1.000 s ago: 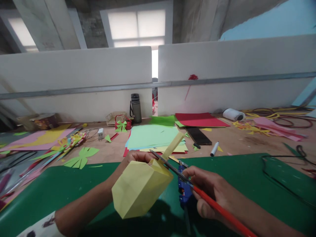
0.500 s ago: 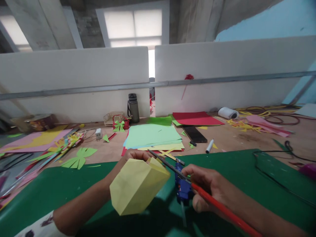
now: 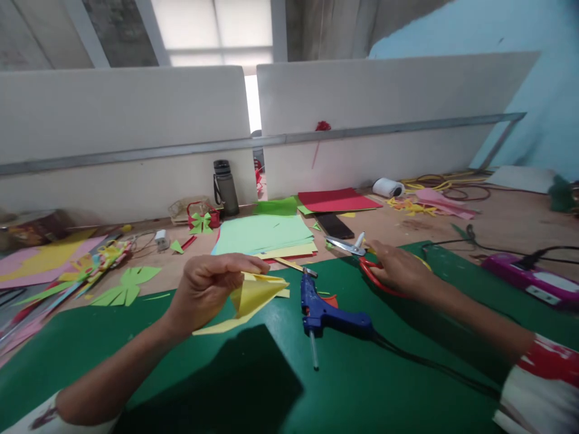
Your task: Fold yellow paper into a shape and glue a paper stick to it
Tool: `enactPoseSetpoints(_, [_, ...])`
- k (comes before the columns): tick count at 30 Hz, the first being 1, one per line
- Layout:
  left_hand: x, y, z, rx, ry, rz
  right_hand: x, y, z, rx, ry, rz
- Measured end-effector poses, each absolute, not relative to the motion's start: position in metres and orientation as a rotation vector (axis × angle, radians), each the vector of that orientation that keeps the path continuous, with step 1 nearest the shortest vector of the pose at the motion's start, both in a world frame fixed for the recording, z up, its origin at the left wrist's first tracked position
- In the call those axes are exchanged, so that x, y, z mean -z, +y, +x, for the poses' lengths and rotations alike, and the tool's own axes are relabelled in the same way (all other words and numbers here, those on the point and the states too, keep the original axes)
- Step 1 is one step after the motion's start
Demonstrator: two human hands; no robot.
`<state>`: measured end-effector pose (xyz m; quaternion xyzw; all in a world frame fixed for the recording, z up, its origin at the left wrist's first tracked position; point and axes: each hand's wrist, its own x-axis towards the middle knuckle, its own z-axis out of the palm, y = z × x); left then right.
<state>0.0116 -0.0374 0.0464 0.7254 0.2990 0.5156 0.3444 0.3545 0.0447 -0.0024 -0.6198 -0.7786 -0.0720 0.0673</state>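
Note:
Above the green mat (image 3: 81, 349), my left hand (image 3: 199, 289) is closed on a folded yellow paper piece (image 3: 257, 298), turned so that its edge and inner side show. To the right, my right hand (image 3: 402, 268) is on the scissors (image 3: 347, 247), with its fingers at the red and yellow handles and the blades pointing left. The scissors are low, near the mat's far edge. Between my hands a blue glue gun (image 3: 339, 318) lies on the mat, a clear glue stick jutting from it toward me. A bit of red paper (image 3: 332, 301) lies behind the gun.
Behind the mat lie stacked light green sheets (image 3: 262, 232), red paper (image 3: 339, 199) and a phone (image 3: 333, 226). A dark bottle (image 3: 226, 190) stands near the white panel. Cut green paper (image 3: 129, 283) is at left. A purple power strip (image 3: 534, 280) and cables lie right.
My right hand has moved right and away from the yellow paper with the scissors. My left hand has tilted the paper piece. The view has shifted right, showing the glue gun fully.

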Motion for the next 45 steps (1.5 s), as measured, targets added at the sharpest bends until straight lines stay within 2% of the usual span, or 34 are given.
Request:
enactPoseSetpoints(5, [-0.042, -0.045, 0.01, -1.462, 0.824, 1.933, 0.004, 0.036, 0.353, 0.343, -2.368, -1.866])
enactPoseSetpoints(8, [-0.037, -0.05, 0.005, -1.511, 0.885, 1.903, -0.001, 0.011, 0.333, 0.386, -2.457, -1.634])
enactPoseSetpoints(10, [-0.033, -0.053, 0.002, -1.525, 0.945, 1.879, 0.004, -0.005, 0.318, 0.264, -2.538, -1.408])
enactPoseSetpoints(14, [-0.026, -0.058, -0.003, -1.512, 1.009, 1.807, 0.025, -0.016, 0.296, -0.037, -2.619, -1.294])
enactPoseSetpoints(18, [-0.022, -0.06, -0.006, -1.506, 1.054, 1.739, 0.037, -0.007, 0.292, -0.18, -2.595, -1.17])
enactPoseSetpoints(26, [-0.016, -0.058, -0.01, -1.582, 1.033, 1.845, 0.016, -0.008, 0.301, -0.307, -2.235, -1.071])
enactPoseSetpoints(32, [-0.012, -0.057, -0.018, -1.625, 1.077, 2.089, 0.007, -0.025, 0.282, -0.572, -2.397, -0.902])
enactPoseSetpoints(40, [-0.01, -0.047, -0.024, -1.69, 0.932, 2.479, 0.007, -0.024, 0.269, -0.277, -2.435, -0.529])
enactPoseSetpoints(45, [-0.011, -0.049, -0.021, -1.651, 0.87, 2.693, 0.001, -0.019, 0.261, -0.003, -2.307, -0.706])
